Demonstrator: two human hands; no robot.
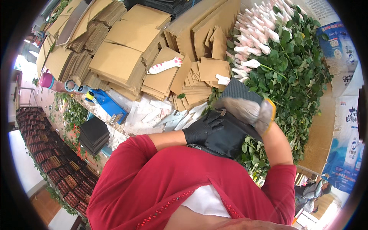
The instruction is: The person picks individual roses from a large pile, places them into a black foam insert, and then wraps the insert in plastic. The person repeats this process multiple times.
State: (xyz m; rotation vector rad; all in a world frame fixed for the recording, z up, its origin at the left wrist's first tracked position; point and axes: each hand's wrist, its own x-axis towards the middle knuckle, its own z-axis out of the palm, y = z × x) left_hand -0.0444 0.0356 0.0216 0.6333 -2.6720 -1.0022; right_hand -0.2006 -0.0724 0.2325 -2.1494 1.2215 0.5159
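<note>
My left hand, in a black glove, lies with its fingers slightly apart on a smooth black sheet at my waist. It presses on the sheet from above, and its thumb is hard to make out. Blurred, my right hand wears a grey work glove with a yellow cuff and reaches across a black corrugated sheet. Whether its fingers grip that sheet is not clear. Just beyond is a large heap of leafy green stems, their heads wrapped in white foam net sleeves.
Stacked brown cardboard sheets fill the far side, with a white paw-patterned cutter on top. A blue tape dispenser, scissors and paper strips lie at left. Black pads and bundled flowers stand lower left.
</note>
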